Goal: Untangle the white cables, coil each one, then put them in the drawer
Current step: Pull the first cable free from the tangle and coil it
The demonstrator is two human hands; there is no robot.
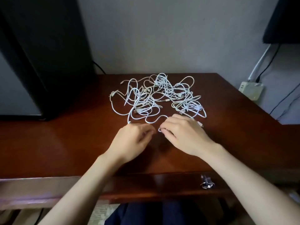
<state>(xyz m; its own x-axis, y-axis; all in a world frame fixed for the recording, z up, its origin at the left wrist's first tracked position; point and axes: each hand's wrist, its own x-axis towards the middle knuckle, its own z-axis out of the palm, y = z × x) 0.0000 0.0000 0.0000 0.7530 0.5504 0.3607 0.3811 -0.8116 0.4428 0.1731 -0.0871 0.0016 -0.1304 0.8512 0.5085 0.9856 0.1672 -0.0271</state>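
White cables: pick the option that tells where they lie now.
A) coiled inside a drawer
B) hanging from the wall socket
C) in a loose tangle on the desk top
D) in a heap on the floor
C: the white cables sprawl uncoiled in one tangled heap on the brown desk top, and the right hand pinches a strand at the heap's near edge.

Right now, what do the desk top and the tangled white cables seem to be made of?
The desk top: reddish-brown wood or wood veneer, glossy varnish, judging by its soft reflections; grain is too blurred to confirm. The white cables: flexible plastic or rubber sheathing, smooth and matte, since they bend into loose loops.
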